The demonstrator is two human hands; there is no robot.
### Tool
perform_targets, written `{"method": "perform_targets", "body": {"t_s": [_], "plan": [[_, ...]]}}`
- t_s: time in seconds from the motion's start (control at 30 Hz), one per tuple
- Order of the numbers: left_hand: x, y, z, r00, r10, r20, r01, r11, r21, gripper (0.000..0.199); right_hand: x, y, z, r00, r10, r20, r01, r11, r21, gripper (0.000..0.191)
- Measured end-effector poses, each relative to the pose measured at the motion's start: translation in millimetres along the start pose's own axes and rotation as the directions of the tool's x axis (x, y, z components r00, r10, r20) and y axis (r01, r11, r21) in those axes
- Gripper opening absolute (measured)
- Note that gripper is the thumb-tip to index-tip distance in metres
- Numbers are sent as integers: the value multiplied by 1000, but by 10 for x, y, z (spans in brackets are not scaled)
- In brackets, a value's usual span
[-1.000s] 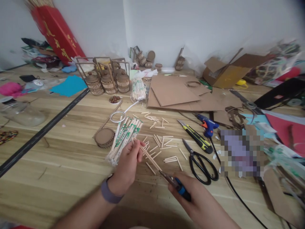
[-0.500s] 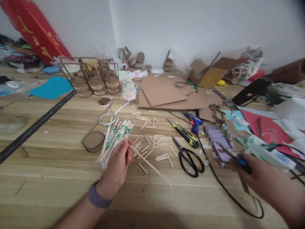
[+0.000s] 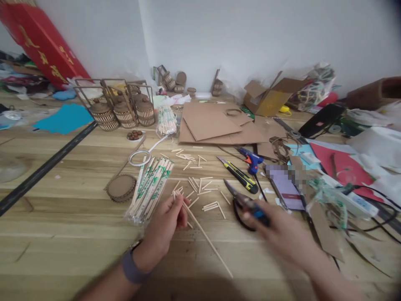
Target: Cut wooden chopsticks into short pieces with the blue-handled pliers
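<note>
My left hand (image 3: 169,219) pinches long thin wooden sticks (image 3: 210,243), which slant down to the right over the table. My right hand (image 3: 275,225) is closed round a blue-and-black handled tool (image 3: 257,212), blurred, whose metal end lies over the black scissors (image 3: 240,217). Short cut stick pieces (image 3: 210,205) are scattered between and beyond the hands. Left of my left hand lie wrapped chopsticks (image 3: 150,186) with green-printed paper, beside a round cardboard disc (image 3: 121,187).
A yellow-black cutter (image 3: 239,175), a blue glue gun (image 3: 252,161) and a phone (image 3: 286,188) lie right of centre. Cardboard sheets (image 3: 213,123) are behind. Small lidded baskets (image 3: 125,113) stand at the back left. A power strip (image 3: 357,200) with cables is at right.
My right hand has moved left with the tool, from beside the phone to over the scissors. My left hand has shifted slightly right, and its sticks now point more steeply down.
</note>
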State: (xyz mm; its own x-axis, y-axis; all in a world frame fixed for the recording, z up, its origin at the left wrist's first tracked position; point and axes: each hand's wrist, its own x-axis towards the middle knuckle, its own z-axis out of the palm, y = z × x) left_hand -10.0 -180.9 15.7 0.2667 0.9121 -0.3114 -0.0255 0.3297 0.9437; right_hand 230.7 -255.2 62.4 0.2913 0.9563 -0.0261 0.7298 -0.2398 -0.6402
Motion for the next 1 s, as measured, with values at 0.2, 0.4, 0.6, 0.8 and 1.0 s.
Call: {"method": "perform_targets", "body": {"t_s": [0.2,0.4,0.6,0.8,1.0], "plan": [[14,-68,4,999,-33,-9,33,999,22,51,-155,-485,674,858,-206,470,256,966,-44,16],[35,-79,3,999,-36,13,36,999,15,50,-82,-404,762,836,-218,503,278,960,-47,11],[86,-54,-51,951,161,-262,-180,983,-48,46,-26,-347,775,838,-148,525,307,923,-230,11],[155,-73,-112,954,174,-244,-207,972,-115,51,58,-341,756,876,-91,474,263,913,-312,10],[80,-61,-89,996,75,38,-73,996,-43,41,140,-405,544,948,-185,259,161,981,110,29]]}}
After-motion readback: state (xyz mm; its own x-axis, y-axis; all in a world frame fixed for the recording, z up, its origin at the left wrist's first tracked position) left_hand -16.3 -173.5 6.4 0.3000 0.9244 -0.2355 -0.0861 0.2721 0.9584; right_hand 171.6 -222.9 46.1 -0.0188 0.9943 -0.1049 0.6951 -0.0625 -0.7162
